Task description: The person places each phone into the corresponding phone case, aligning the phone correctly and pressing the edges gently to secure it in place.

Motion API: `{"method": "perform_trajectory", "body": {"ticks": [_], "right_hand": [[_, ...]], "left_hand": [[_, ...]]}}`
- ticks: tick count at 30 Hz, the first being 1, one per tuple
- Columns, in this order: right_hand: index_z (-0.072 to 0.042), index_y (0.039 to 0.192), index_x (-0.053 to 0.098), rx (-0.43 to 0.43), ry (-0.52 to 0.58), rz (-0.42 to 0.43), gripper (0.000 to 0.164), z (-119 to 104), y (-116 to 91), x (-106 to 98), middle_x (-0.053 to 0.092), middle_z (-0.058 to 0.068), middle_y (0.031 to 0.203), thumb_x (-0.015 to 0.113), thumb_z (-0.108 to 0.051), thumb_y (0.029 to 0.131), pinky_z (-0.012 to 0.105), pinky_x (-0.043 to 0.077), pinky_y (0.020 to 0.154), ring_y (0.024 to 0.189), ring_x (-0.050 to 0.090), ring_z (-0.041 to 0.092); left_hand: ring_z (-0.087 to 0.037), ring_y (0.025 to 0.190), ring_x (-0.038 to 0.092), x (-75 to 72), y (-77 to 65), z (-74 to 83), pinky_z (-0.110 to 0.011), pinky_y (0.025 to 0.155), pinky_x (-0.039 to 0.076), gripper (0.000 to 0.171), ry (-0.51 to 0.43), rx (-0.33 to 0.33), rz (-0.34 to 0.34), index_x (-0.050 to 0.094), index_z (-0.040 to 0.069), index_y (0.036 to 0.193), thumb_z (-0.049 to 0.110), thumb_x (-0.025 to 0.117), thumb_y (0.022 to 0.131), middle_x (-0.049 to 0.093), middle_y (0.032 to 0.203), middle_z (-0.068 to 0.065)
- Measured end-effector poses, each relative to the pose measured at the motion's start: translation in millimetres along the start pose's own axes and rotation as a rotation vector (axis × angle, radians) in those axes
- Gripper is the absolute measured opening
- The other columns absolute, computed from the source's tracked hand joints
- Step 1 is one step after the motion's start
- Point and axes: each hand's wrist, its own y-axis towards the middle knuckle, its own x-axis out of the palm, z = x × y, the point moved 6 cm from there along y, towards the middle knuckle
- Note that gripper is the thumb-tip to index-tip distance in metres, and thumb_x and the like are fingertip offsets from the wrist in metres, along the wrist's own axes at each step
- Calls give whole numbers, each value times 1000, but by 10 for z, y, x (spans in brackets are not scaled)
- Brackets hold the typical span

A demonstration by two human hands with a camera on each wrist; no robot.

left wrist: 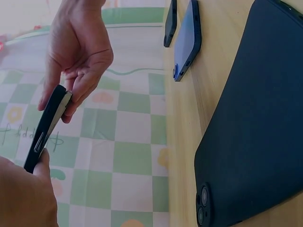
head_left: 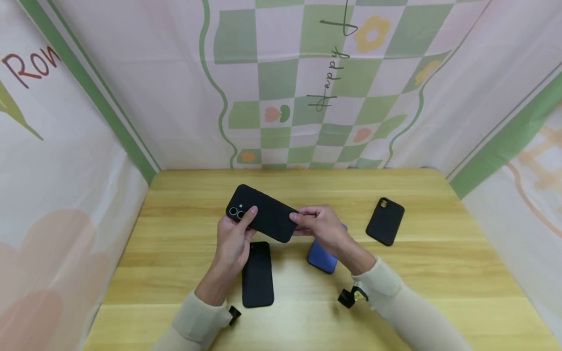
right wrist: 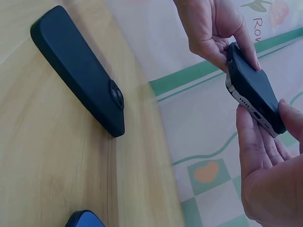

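Above the table, both hands hold a phone in a black case [head_left: 273,214], its back and camera lenses facing up. My left hand [head_left: 230,247] grips the camera end, thumb on the back. The right hand [head_left: 324,228] pinches the opposite end between thumb and fingers. In the right wrist view the phone's silver edge [right wrist: 259,117] with its port shows outside the case along that end. The left wrist view has a pale strip [left wrist: 58,113] standing out beside the black case. The phone's screen side is hidden from the head view.
A black phone or case [head_left: 257,278] lies below the left hand. Partly under the right forearm is a blue one [head_left: 322,257]. Another black one [head_left: 385,222] lies farther right on the wooden table [head_left: 439,273]. Patterned cloth [head_left: 281,83] surrounds the table's back and sides.
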Motion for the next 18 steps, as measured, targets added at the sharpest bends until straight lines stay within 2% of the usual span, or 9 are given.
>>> {"method": "perform_trajectory", "body": {"ticks": [5,12,18], "right_hand": [[-5,97,77,-25,-5,-2,11,-6,-3,-9,79,4,87,68,-3,103,38,67,79,78,77,17],[-7,90,76,-75,10,-11,19,-25,-8,-27,79,3,83,64,1,103,32,66,71,73,76,16],[-7,90,75,-91,-26,-31,17,-58,-4,-52,78,3,82,66,1,102,33,66,71,72,76,16]], "left_hand": [[-25,127,66,11,-8,-10,-39,104,57,44,-7,6,-10,47,-3,148,-6,58,105,60,138,-18],[-28,132,62,41,-29,-11,-39,104,57,47,-17,-4,-29,45,-2,151,-5,57,106,57,144,-20],[-28,129,64,37,-24,1,-39,103,57,46,-9,-22,-30,46,-6,148,-8,58,104,57,142,-21]]}}
